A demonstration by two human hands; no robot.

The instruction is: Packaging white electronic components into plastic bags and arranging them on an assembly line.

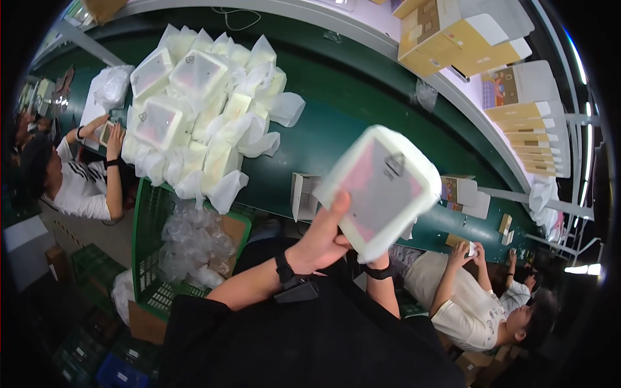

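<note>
In front of me is a flat, rounded-corner item in a frosted plastic bag (388, 184), with a pale cream rim and a grey and pink face. It is tilted, and its outline is slightly blurred. My left hand (321, 240) grips its lower left edge, thumb on the front face. At its lower corner, my right hand (376, 260) is mostly hidden behind it, so its fingers do not show. A large pile of similar bagged items (200, 81) is heaped on the green bench at the left. An open white box (304, 196) stands on the bench just beyond my left hand.
A green crate (143, 252) with crumpled clear plastic bags (194, 236) stands at my left. Yellow cartons (453, 35) line the raised shelf at far right. One co-worker (71, 171) sits at left; another (472, 291) handles a small white thing at right.
</note>
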